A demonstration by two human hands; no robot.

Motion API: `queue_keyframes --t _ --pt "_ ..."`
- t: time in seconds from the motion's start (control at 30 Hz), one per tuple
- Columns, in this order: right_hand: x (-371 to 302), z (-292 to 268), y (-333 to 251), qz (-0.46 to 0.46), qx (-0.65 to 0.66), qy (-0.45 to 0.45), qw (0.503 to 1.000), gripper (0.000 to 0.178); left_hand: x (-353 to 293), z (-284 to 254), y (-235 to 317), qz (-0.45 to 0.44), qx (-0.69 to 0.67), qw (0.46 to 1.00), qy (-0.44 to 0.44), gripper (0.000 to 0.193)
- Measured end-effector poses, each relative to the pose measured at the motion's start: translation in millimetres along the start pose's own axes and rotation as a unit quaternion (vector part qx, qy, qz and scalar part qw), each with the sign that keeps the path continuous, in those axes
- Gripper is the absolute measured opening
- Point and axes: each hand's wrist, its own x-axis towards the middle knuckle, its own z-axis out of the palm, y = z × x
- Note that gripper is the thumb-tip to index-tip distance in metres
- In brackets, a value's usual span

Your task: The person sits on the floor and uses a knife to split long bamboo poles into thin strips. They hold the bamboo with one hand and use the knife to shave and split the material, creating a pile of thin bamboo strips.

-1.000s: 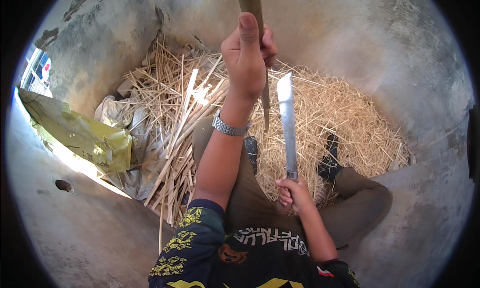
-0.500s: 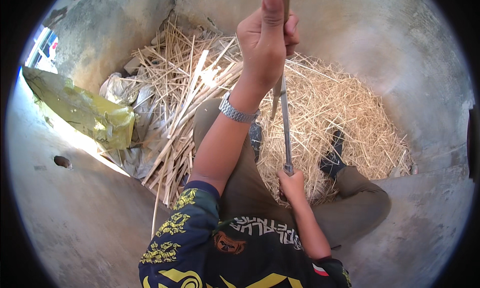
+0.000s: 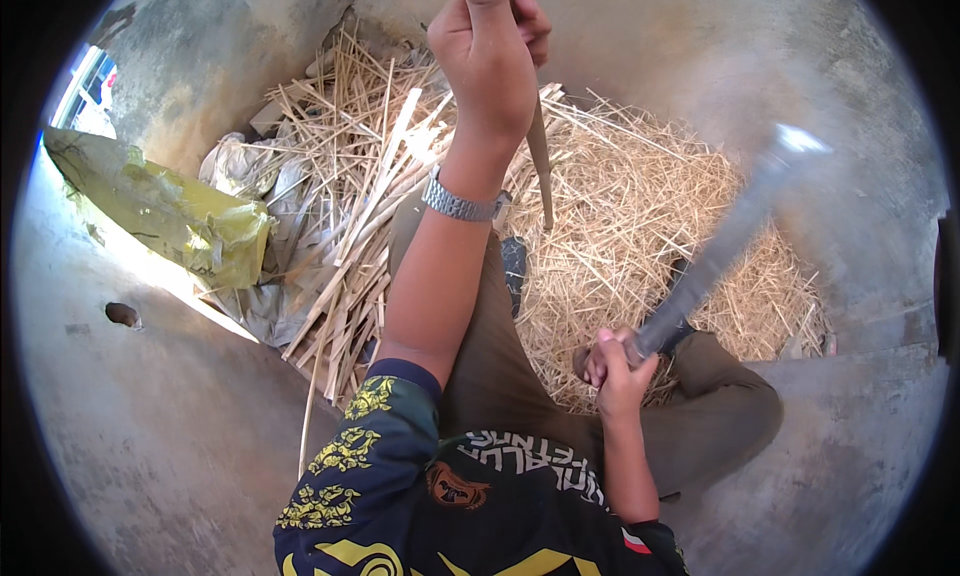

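My left hand (image 3: 490,51), with a metal watch on the wrist, is raised at the top middle. Its fingers are wrapped round a brownish wooden stick (image 3: 540,166), whose tapered lower end hangs below the hand over the shavings; its upper end runs out of view. Low on the right, by my bent leg, my right hand (image 3: 618,371) is closed round the handle of a machete (image 3: 715,261). The blade slants up and to the right, smeared by motion, with a bright glint near its tip. Blade and stick are well apart.
Pale straw-like shavings (image 3: 620,216) heap in front of me. Thin split sticks (image 3: 350,226) pile up at left, beside a yellow plastic sheet (image 3: 225,236) and a grey-white sack (image 3: 235,176). A curved concrete wall (image 3: 690,46) surrounds me, with a small hole (image 3: 123,316) at left.
The machete has swung away from the stick, out to the right, with my right hand turning and shifting right. My left hand and the stick have moved slightly up and left.
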Motion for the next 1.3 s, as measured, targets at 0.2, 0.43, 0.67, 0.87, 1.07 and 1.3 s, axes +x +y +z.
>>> queue_keyframes --t 0.2,0.43,0.67,0.87,1.07,1.3 --pt "39.2 5.0 74.2 -0.064 -0.352 0.037 0.933 0.025 1.3 -5.0 -8.3 0.025 0.013 0.999 0.032 0.064" --pt "51.8 -2.5 94.1 0.217 -0.208 -0.023 0.954 0.031 0.4 -8.9 -3.1 0.007 -0.019 0.998 -0.067 0.068" --pt "41.5 -3.3 74.8 0.026 -0.334 -0.004 0.942 0.035 0.5 -0.9 -3.7 -0.003 -0.025 0.997 -0.068 0.065" --pt "31.0 -2.9 66.1 -0.082 -0.125 0.060 0.987 0.038 3.7 -11.9 -3.9 -0.002 -0.039 0.997 -0.071 0.064" --pt "49.5 -4.6 85.2 0.087 -0.344 0.020 0.935 0.032 -6.5 -5.6 -6.9 0.023 -0.009 0.997 -0.070 0.064" --pt "44.6 -15.1 59.1 0.267 -0.067 -0.092 0.957 0.033 -6.0 -2.2 -2.0 0.004 -0.033 0.990 -0.137 0.062"
